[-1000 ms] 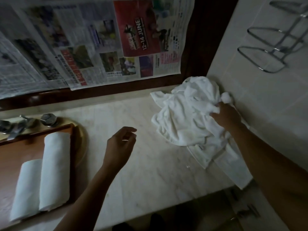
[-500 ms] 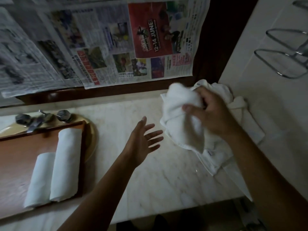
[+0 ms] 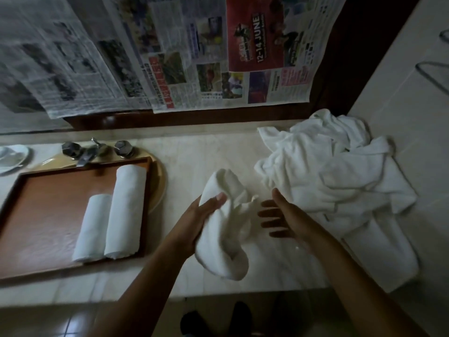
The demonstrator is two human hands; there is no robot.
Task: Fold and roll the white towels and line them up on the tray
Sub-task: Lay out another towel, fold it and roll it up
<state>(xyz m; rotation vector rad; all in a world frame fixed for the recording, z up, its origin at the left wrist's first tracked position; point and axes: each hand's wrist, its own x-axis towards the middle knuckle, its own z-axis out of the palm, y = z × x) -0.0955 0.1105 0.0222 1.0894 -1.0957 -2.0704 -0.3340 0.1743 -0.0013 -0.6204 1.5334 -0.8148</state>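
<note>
The left hand [image 3: 202, 214] now grips a crumpled white towel [image 3: 224, 249] above the bench [image 3: 194, 154], taken over from the right hand [image 3: 283, 216], which hangs open beside it. Folding likely comes next; two rolled towels [image 3: 125, 210] lie on the tray [image 3: 48, 203].

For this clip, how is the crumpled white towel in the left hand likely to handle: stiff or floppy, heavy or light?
Probably floppy: the crumpled white towel sags and bunches below the left hand gripping it. Likely light, since that one hand carries it while the right hand is open beside it. Being cloth, it probably won't slip easily.
</note>
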